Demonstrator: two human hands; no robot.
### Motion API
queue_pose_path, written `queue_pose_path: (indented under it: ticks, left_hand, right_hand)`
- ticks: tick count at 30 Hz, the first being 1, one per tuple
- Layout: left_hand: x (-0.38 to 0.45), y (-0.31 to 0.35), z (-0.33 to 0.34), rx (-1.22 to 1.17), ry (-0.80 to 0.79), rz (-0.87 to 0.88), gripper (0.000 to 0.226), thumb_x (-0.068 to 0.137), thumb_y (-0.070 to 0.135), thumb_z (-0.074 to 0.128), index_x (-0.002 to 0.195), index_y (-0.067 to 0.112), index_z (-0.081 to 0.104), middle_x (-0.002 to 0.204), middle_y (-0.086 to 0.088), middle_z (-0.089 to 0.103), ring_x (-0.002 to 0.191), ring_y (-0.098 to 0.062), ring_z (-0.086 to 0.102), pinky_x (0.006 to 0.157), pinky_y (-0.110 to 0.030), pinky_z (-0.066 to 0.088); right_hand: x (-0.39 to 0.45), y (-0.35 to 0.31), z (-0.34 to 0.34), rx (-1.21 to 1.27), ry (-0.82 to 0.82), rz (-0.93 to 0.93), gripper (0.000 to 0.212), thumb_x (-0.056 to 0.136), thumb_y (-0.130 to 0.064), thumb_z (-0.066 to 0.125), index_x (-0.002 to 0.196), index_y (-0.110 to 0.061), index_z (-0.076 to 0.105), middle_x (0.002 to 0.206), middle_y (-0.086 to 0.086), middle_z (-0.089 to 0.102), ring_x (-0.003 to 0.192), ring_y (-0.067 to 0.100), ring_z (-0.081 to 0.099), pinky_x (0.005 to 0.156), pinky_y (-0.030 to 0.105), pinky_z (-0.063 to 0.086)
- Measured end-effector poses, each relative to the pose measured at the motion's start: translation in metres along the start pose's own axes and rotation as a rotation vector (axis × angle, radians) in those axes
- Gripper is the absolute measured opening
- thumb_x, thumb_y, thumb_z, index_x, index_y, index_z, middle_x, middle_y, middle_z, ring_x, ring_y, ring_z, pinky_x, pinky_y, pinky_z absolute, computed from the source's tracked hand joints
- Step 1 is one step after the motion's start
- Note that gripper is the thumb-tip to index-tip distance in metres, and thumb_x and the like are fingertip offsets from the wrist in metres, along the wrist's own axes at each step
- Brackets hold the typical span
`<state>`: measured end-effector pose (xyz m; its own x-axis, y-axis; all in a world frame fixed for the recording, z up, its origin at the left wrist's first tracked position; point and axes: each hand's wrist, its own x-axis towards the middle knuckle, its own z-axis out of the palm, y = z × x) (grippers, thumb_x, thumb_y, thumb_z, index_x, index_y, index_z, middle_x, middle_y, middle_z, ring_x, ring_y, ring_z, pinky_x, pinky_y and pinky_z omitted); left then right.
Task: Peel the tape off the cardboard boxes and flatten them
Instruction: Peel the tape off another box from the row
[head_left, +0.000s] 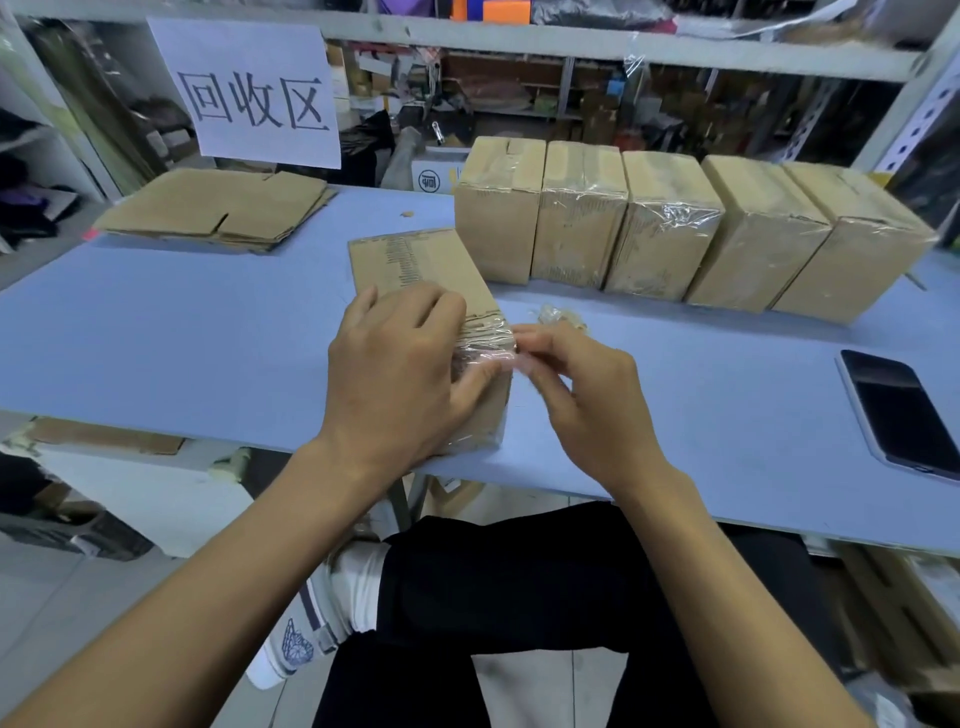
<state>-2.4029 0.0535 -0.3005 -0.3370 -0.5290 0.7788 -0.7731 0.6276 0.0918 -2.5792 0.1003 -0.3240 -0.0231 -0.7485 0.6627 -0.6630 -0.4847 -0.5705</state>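
Observation:
A taped cardboard box (415, 265) lies on its side near the front edge of the blue table (208, 332). My left hand (400, 364) grips its near end, fingers curled over the top and thumb on the taped face. My right hand (576, 384) pinches a strip of clear tape (498, 353) at the box's near right corner. A crumpled wad of peeled tape (558, 316) lies just behind my right hand. Several taped boxes (670, 228) stand in a row at the back right.
A stack of flattened cardboard (218, 210) lies at the back left under a white paper sign (249, 93). A black phone (898, 413) rests at the table's right edge. Shelving stands behind the table. My crossed legs are below the front edge.

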Motion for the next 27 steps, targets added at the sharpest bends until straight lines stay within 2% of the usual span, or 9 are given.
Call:
queue_pose_path:
  ticks: [3, 5, 7, 11, 16, 18, 21, 24, 27]
  left_hand:
    - [-0.002, -0.004, 0.002, -0.005, -0.022, 0.027, 0.048, 0.083, 0.056, 0.064, 0.086, 0.008, 0.061, 0.093, -0.006, 0.066, 0.084, -0.03, 0.062, 0.09, -0.048, 0.048]
    - [-0.002, -0.008, 0.003, -0.007, -0.023, 0.056, 0.05, 0.083, 0.057, 0.067, 0.089, 0.008, 0.063, 0.098, -0.005, 0.069, 0.09, -0.03, 0.065, 0.093, -0.049, 0.049]
    - [-0.002, -0.012, 0.004, -0.02, -0.027, 0.101, 0.052, 0.081, 0.058, 0.07, 0.09, 0.007, 0.065, 0.099, -0.005, 0.07, 0.091, -0.03, 0.066, 0.092, -0.048, 0.05]
    - [0.003, -0.014, -0.001, -0.062, -0.067, 0.108, 0.057, 0.082, 0.065, 0.065, 0.087, 0.008, 0.065, 0.095, -0.003, 0.07, 0.087, -0.028, 0.063, 0.085, -0.042, 0.049]
    - [0.017, -0.003, -0.012, -0.066, -0.168, 0.007, 0.055, 0.093, 0.062, 0.043, 0.078, 0.013, 0.065, 0.076, 0.002, 0.062, 0.069, -0.028, 0.059, 0.054, -0.032, 0.041]
    - [0.025, -0.002, -0.015, -0.072, -0.193, -0.007, 0.053, 0.092, 0.06, 0.04, 0.073, 0.016, 0.063, 0.073, 0.003, 0.059, 0.068, -0.027, 0.059, 0.053, -0.032, 0.039]
    - [0.031, -0.002, -0.016, -0.066, -0.217, -0.034, 0.047, 0.091, 0.055, 0.044, 0.071, 0.016, 0.062, 0.072, 0.003, 0.058, 0.069, -0.028, 0.058, 0.055, -0.029, 0.026]
    - [0.034, 0.0, -0.017, -0.036, -0.214, -0.038, 0.04, 0.091, 0.049, 0.049, 0.069, 0.017, 0.059, 0.069, 0.003, 0.057, 0.068, -0.027, 0.057, 0.053, -0.026, 0.011]
    - [0.039, 0.002, -0.017, -0.05, -0.246, -0.067, 0.034, 0.088, 0.048, 0.05, 0.072, 0.02, 0.06, 0.073, 0.005, 0.059, 0.073, -0.023, 0.057, 0.054, -0.028, 0.015]
  right_hand:
    - [0.006, 0.003, -0.008, -0.053, -0.061, -0.026, 0.012, 0.095, -0.003, 0.058, 0.097, -0.002, 0.07, 0.107, -0.013, 0.067, 0.1, -0.001, 0.064, 0.082, 0.007, 0.046]
    - [0.009, 0.0, -0.015, -0.051, -0.102, -0.001, 0.012, 0.097, -0.007, 0.056, 0.097, -0.005, 0.067, 0.105, -0.014, 0.068, 0.1, 0.006, 0.068, 0.081, 0.015, 0.05]
    - [0.014, -0.005, -0.022, -0.022, -0.123, 0.041, 0.013, 0.101, -0.012, 0.053, 0.098, -0.009, 0.064, 0.1, -0.013, 0.073, 0.088, 0.007, 0.071, 0.075, 0.023, 0.053]
    - [0.028, -0.013, -0.029, 0.124, -0.147, 0.1, 0.014, 0.101, -0.004, 0.054, 0.096, -0.01, 0.066, 0.084, 0.001, 0.073, 0.072, 0.008, 0.069, 0.066, 0.018, 0.053]
    - [0.032, -0.014, -0.026, 0.433, -0.084, 0.272, 0.009, 0.094, 0.001, 0.063, 0.095, 0.0, 0.072, 0.086, 0.019, 0.072, 0.075, 0.014, 0.067, 0.074, 0.026, 0.055]
    - [0.029, -0.013, -0.027, 0.599, -0.096, 0.377, 0.011, 0.097, -0.005, 0.061, 0.099, -0.002, 0.072, 0.098, 0.021, 0.073, 0.087, 0.018, 0.069, 0.081, 0.027, 0.055]
    - [0.019, -0.006, -0.027, 0.821, -0.121, 0.537, 0.021, 0.093, -0.026, 0.063, 0.105, -0.012, 0.072, 0.116, 0.014, 0.072, 0.108, 0.025, 0.069, 0.091, 0.034, 0.054]
    - [0.008, -0.002, -0.02, 0.715, -0.153, 0.571, 0.039, 0.081, -0.032, 0.076, 0.116, -0.017, 0.07, 0.122, 0.005, 0.07, 0.117, 0.021, 0.066, 0.098, 0.04, 0.054]
    - [0.005, -0.011, -0.008, 0.619, -0.17, 0.588, 0.043, 0.083, -0.03, 0.074, 0.119, -0.009, 0.066, 0.118, 0.004, 0.071, 0.111, 0.017, 0.068, 0.1, 0.043, 0.055]
